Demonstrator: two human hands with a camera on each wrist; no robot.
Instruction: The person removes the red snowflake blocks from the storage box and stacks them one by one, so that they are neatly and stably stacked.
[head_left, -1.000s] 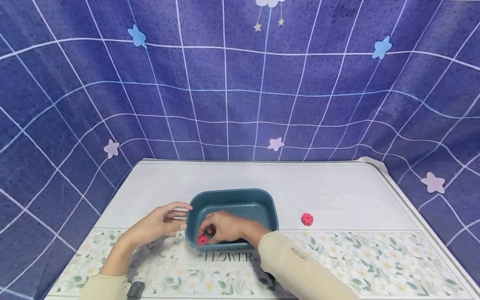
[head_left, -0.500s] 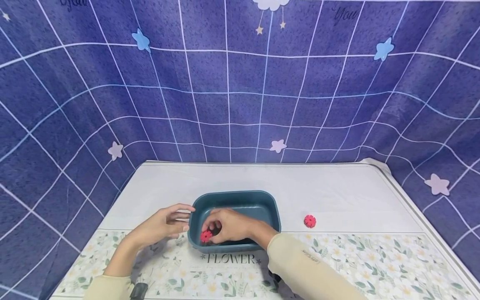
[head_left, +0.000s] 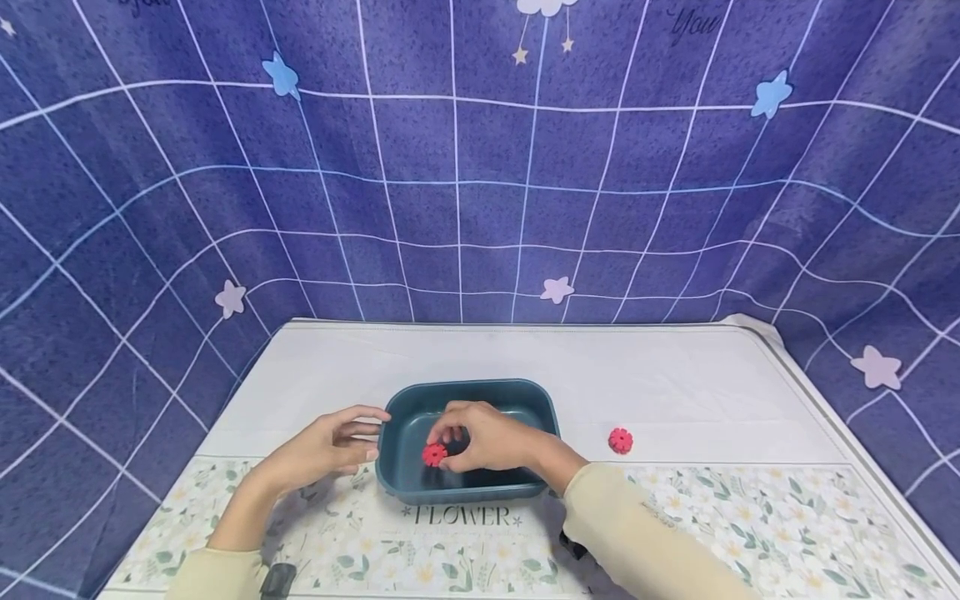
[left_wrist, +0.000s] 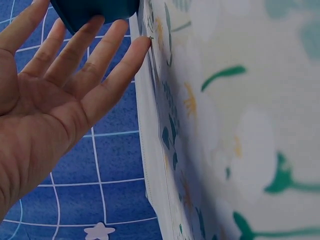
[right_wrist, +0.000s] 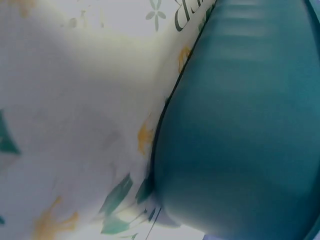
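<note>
A dark teal plastic basin (head_left: 474, 492) stands on the table in the head view. Inside its outline, my right hand (head_left: 486, 437) pinches a red flower-shaped piece (head_left: 434, 455) between thumb and fingers. How high the piece is above the basin floor is hard to tell. My left hand (head_left: 337, 446) is at the basin's left end, its fingers spread and fingertips at the wall. The left wrist view shows that open palm (left_wrist: 55, 107) beside the basin (left_wrist: 95, 12). Only the basin's outer wall (right_wrist: 240, 130) fills the right wrist view; the hand is out of sight there.
Another red flower-shaped piece (head_left: 620, 441) lies on the table to the right of the basin. A floral mat (head_left: 735, 517) with lettering covers the table's near part; the far part is white (head_left: 637, 367). A blue grid-patterned curtain (head_left: 480, 208) hangs behind and at both sides.
My right hand has moved from the basin's near left corner toward its middle, carrying the red piece rightward and away from me. The left hand stays in nearly the same place.
</note>
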